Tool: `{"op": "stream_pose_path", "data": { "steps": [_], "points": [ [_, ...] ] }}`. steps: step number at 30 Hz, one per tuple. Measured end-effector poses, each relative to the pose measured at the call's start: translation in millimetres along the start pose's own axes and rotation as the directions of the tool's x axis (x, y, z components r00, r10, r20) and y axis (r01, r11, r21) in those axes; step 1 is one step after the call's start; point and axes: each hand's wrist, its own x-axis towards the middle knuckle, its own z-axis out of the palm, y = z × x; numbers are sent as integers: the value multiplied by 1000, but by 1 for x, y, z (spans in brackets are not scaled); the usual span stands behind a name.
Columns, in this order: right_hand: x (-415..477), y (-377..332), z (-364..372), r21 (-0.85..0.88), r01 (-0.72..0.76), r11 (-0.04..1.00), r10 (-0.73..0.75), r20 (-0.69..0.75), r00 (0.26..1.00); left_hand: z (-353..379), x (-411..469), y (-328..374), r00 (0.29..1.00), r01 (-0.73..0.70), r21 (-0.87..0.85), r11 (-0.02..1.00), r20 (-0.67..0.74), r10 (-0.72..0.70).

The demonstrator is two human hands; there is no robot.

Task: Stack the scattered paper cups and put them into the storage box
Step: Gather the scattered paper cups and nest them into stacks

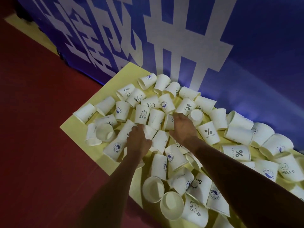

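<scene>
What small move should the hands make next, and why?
Probably lift the cup under the left hand and nest it into the smiley cup under the right hand: each hand lies on one, and the other cups lie scattered.

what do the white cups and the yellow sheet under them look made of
Cups: thin paper, going by the rolled rims, dented walls and flat printed logos; matte white outside, any inner coating can't be judged. Yellow sheet: matte, flat, sharp-cornered, so perhaps paper or card, possibly cloth.
</scene>
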Motion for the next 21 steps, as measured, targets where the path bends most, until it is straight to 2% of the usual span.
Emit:
{"op": "stream_pose_path", "data": {
  "steps": [6, 14, 21],
  "points": [
    [6, -2, 12, -47, -53, 997, 53, -11, 999, 8, 5, -1, 999, 0, -25, 1000, -33, 0],
    [12, -2, 22, -110, -59, 992, 52, -64, 997, 10, 3, 0, 999, 24, -96, 995, -45, -28],
    [13, -1, 18, -119, -25, 993, 18, -66, 998, -2, -3, 1, 997, -6, -73, 997, -78, 1]
  ]
}}
